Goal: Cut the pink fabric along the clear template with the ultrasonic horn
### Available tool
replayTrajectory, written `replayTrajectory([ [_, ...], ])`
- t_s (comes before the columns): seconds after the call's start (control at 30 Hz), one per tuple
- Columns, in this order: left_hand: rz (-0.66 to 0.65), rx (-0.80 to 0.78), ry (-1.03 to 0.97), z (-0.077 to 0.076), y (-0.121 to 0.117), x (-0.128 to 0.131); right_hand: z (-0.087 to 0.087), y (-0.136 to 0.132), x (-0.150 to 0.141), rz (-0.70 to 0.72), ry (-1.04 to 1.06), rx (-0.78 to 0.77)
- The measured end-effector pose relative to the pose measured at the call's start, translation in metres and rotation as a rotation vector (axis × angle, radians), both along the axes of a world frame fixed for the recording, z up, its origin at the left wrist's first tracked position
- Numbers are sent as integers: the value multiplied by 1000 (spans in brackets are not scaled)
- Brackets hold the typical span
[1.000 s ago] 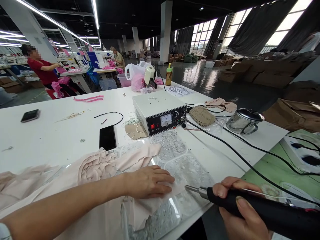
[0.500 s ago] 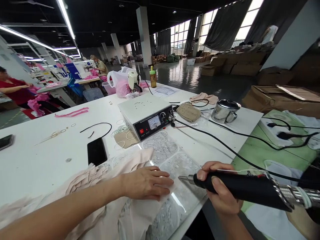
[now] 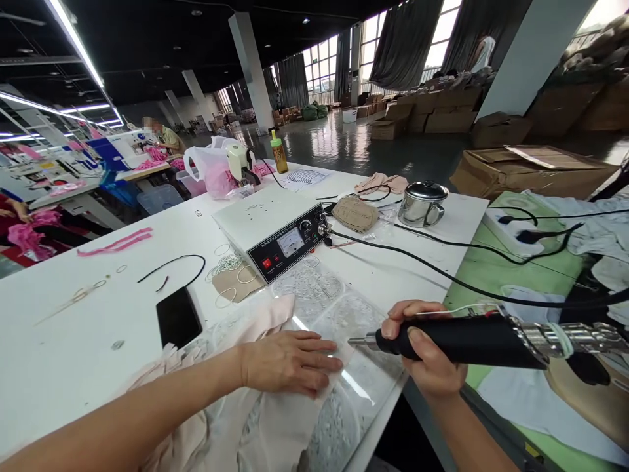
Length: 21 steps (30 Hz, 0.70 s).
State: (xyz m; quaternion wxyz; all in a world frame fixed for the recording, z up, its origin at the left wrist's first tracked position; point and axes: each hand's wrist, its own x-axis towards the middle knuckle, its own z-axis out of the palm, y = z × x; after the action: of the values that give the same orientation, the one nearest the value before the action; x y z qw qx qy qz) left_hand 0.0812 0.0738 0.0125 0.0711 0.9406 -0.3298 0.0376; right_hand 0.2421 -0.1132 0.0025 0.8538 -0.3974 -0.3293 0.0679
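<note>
My left hand [image 3: 289, 360] lies flat, fingers stretched out, on pale pink fabric [image 3: 255, 419] spread over a clear plastic sheet [image 3: 339, 314] on the white table [image 3: 73, 354]. My right hand [image 3: 425, 354] is wrapped round a black hand-held tool [image 3: 472, 339] with a metal tip that points left, just short of my left fingertips. A black cable [image 3: 417, 269] runs from the tool to a white control box [image 3: 275, 229] with a black front panel, a dial and a red button.
A black phone [image 3: 177, 317], loose rings and a black cord [image 3: 171, 263] lie left of the box. A steel lidded mug [image 3: 421, 203], beige pieces [image 3: 354, 213] and a bottle [image 3: 278, 151] stand farther back. Cardboard boxes [image 3: 531, 170] are on the right. People work at sewing tables at the back left.
My right hand has brought the tool up and leftward, closer to my left hand. The view has swung right. My left hand stays flat on the fabric.
</note>
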Motion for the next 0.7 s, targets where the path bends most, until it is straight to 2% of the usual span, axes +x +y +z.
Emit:
replayTrajectory([
  [0.3, -32, -5, 144, -1, 3, 7, -3, 1, -2, -52, 21, -43],
  [0.7, -65, -97, 144, -9, 8, 10, 2, 2, 0, -72, 106, -60],
])
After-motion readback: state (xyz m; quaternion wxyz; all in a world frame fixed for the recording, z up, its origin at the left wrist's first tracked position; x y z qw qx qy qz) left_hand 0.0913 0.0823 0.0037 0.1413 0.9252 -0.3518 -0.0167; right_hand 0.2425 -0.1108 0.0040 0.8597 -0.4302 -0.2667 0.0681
